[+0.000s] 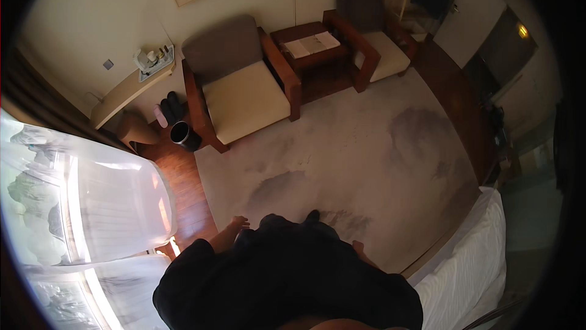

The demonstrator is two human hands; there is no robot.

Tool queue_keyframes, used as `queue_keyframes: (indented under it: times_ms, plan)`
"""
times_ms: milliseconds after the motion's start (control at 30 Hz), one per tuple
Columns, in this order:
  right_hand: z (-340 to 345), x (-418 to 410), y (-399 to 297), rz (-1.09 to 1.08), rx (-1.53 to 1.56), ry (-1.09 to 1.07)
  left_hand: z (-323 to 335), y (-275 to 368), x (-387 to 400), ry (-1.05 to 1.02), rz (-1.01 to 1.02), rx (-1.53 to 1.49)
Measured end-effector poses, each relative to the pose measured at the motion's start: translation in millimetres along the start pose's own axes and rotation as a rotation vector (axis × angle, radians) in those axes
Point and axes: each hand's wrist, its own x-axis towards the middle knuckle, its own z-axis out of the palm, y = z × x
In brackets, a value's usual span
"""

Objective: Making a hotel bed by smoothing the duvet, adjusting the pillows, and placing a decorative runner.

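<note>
My left hand [239, 223] hangs by my side, fingers a little apart, with nothing visible in it. On my other side, part of my right hand [358, 245] shows past the dark shirt [284, 279]; its fingers are mostly hidden, so I cannot tell how they are held. Both hands are over a beige-grey patterned carpet [339, 160], apart from any furniture. The tip of a dark shoe [313, 215] pokes out in front of me. Ahead stands a wooden armchair [247, 101] with a cream seat and brown backrest.
A side table [304, 62] bearing papers [313, 45] separates the armchair from a second one [384, 55]. A black bin [184, 136], slippers [170, 108] and a wall shelf [132, 89] are at left. Sheer curtains [119, 202] hang beside me; a white-covered bed [467, 256] is at right.
</note>
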Motion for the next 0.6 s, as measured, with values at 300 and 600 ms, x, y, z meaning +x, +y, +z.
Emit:
queue_keyframes:
  times_ms: [300, 600]
  plan:
    - [-288.5, 339.7, -63.6, 0.441, 1.356, -0.006, 168.1, 246.4, 15.6, 0.071, 0.190, -0.074]
    - [-392.3, 491.1, -42.7, 0.466, 1.374, -0.144, 217.3, 444.7, 130.8, 0.172, -0.144, 0.002]
